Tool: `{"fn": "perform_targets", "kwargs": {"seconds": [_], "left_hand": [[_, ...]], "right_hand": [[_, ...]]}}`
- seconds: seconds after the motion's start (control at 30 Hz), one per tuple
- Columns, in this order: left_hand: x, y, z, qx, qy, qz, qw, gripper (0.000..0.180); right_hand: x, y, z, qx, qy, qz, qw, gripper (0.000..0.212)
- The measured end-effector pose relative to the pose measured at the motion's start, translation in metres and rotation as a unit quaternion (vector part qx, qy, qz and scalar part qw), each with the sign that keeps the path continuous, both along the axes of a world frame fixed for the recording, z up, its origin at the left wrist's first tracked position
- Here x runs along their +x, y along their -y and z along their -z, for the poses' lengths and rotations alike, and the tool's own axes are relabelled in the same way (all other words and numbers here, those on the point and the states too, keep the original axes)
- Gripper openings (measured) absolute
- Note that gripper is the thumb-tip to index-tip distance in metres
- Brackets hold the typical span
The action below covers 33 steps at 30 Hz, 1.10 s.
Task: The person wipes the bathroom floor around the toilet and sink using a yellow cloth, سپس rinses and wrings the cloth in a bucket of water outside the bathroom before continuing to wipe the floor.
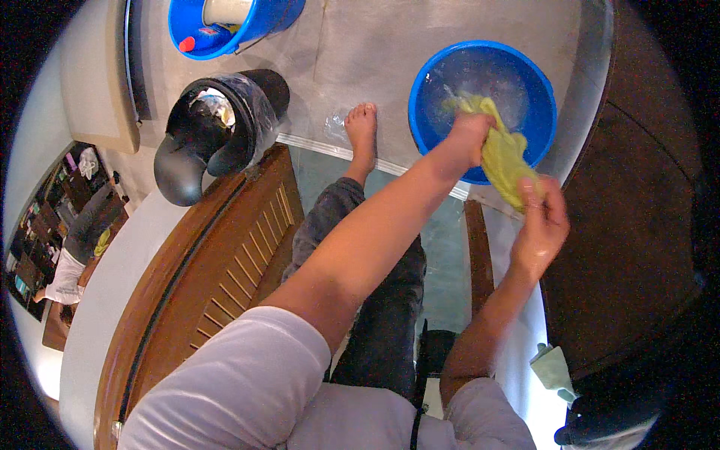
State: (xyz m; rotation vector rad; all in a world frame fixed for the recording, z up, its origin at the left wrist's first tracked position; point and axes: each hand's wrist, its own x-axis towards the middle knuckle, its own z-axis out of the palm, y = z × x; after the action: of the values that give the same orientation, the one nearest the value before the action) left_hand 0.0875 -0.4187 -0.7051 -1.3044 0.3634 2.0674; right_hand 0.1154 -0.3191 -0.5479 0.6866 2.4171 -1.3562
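Note:
A yellow-green cloth (pixel 499 154) stretches between my two hands over a round blue basin (pixel 426 133). Whitish, cloudy water lies in the basin, and the cloth's far end hangs down toward it. My left hand (pixel 472 137) is closed around the cloth above the near part of the basin. Farther right and nearer to me, just outside the rim, my right hand (pixel 545 221) grips the other end between thumb and fingers. The fingers of my left hand are partly hidden behind the hand and cloth.
At the left stands a black trash bin (pixel 262 124) with its lid tipped open. A blue bucket (pixel 262 36) behind it holds a bottle with a red cap. A wooden slatted door (pixel 240 259) is at left, a dark brown panel (pixel 630 217) at right. My bare foot (pixel 361 131) rests near the threshold.

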Motion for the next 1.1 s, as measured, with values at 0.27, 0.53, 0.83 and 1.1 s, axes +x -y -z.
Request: {"fn": "perform_targets", "kwargs": {"seconds": [0.27, 0.53, 0.83, 1.1], "left_hand": [[0.013, -0.054, -0.035, -0.357, -0.162, 0.187, 0.901, 0.025], [0.005, 0.007, -0.018, 0.041, -0.218, 0.059, 0.973, 0.055], [0.009, 0.013, -0.017, 0.124, -0.086, -0.027, 0.988, 0.051], [-0.001, -0.013, -0.061, -0.242, -0.245, -0.010, 0.939, 0.019]], "right_hand": [[-0.018, -0.019, 0.126, -0.563, -0.046, 0.240, 0.790, 0.063], [-0.015, -0.013, 0.149, -0.605, -0.018, 0.288, 0.742, 0.046], [-0.024, 0.017, 0.094, -0.409, -0.019, 0.232, 0.882, 0.023], [0.015, 0.020, 0.162, -0.510, -0.117, 0.454, 0.721, 0.037]]}}
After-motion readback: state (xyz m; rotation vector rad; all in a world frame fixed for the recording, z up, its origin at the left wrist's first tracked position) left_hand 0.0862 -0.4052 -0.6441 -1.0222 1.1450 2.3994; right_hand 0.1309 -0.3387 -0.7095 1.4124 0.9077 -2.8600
